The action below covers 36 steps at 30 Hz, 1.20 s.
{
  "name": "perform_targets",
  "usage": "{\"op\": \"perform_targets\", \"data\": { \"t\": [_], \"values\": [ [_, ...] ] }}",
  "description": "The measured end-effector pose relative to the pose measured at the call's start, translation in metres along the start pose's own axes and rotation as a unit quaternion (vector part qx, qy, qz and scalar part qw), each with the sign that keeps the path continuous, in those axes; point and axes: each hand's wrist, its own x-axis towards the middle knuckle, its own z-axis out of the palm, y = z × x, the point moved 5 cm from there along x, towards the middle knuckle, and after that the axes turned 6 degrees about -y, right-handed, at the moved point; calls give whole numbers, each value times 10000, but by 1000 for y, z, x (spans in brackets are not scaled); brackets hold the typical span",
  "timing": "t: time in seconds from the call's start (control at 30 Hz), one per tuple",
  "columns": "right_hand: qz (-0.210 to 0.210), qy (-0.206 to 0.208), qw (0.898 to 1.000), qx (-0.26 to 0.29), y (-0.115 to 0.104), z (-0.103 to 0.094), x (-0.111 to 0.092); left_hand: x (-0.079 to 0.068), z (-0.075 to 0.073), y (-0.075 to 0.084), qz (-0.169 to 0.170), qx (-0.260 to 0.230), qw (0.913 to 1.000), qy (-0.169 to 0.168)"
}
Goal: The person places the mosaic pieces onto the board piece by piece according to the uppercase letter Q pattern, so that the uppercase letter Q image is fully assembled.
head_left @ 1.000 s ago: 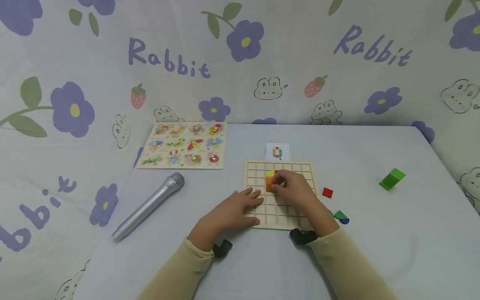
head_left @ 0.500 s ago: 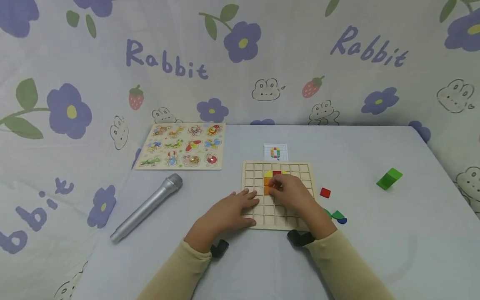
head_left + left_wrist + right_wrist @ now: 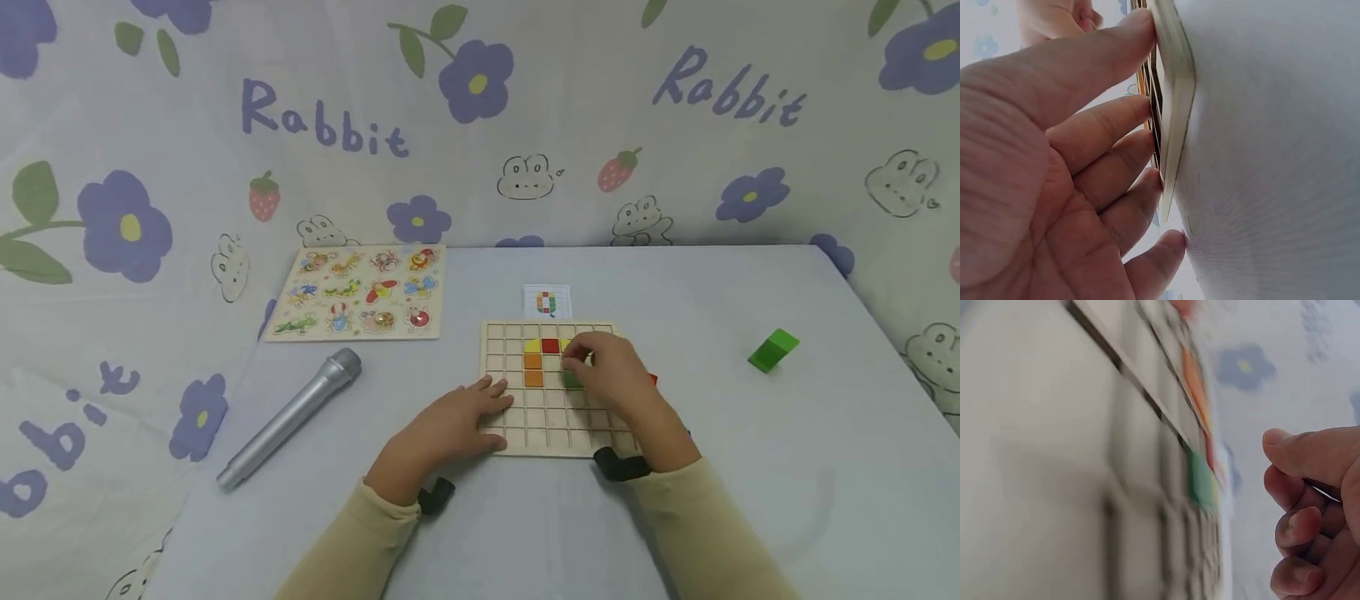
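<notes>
A light wooden grid board (image 3: 514, 418) lies flat on the table. Set in its cells are a yellow piece (image 3: 532, 345), a red square (image 3: 551, 345), two orange squares (image 3: 533, 370) and a green piece (image 3: 572, 380), partly covered by my right hand (image 3: 611, 371). That hand hovers over the board, fingers loosely curled, thumb near the index finger; in the right wrist view nothing shows between its fingertips. My left hand (image 3: 453, 425) rests with spread fingers on the board's left edge. The left wrist view shows its thumb (image 3: 1138, 28) touching that edge.
A small pattern card (image 3: 547, 301) stands behind the board. Farther left are an insect picture puzzle (image 3: 356, 292) and a silver toy microphone (image 3: 292, 419). Green blocks (image 3: 773, 350) stand to the right. A red piece (image 3: 654, 379) peeks out beside my right arm.
My right hand has moved right and slightly up, away from the orange squares, uncovering them and the red square. My left hand keeps its place on the board. The view shifts slightly.
</notes>
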Motion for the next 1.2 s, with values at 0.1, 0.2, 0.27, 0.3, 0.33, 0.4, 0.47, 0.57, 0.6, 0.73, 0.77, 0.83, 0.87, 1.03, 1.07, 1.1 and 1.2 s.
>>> {"op": "perform_targets", "data": {
  "t": [0.1,0.2,0.27,0.3,0.33,0.4,0.47,0.57,0.6,0.73,0.77,0.83,0.87,1.03,1.07,1.1,1.2],
  "values": [
    [253,268,9993,79,23,-26,-10,0,-1,0,-71,-14,10000,-15],
    [671,334,9972,58,53,-44,-22,0,-1,-1,-108,52,9999,-20],
    [901,254,9956,23,73,-51,-32,0,-2,-2,-103,99,9999,-9],
    [987,174,9950,13,81,-52,-37,0,-2,-2,-92,99,9999,3],
    [1014,95,9948,-31,87,-53,-42,0,-2,-3,-77,102,9999,19],
    [922,-84,9956,-116,95,-50,-53,-1,-1,-3,-59,52,10000,44],
    [747,-311,9965,-196,97,-43,-62,-2,0,-3,-66,-38,10000,41],
    [507,-463,9968,-415,95,-32,-73,-3,2,-3,-79,-104,9999,20],
    [443,-452,9967,-518,94,-30,-75,-3,3,-3,-78,-98,9999,11],
    [401,-267,9962,-724,89,-25,-77,-3,4,-2,-53,-67,10000,37],
    [413,-241,9961,-738,87,-25,-77,-3,4,-2,-48,-75,10000,40],
    [540,-257,9961,-655,87,-24,-76,-3,4,-1,-36,-85,9999,41],
    [614,-256,9959,-619,88,-24,-76,-2,3,-1,-30,-86,10000,37],
    [889,-209,9947,-464,88,-26,-77,1,3,1,-31,-48,10000,17],
    [914,-203,9946,-441,88,-26,-78,1,3,1,-35,-42,10000,14],
    [943,-215,9945,-407,88,-27,-78,2,3,1,-31,-38,10000,10],
    [1016,-255,9941,-295,90,-28,-79,3,4,2,4,-20,10000,1]
  ]
}}
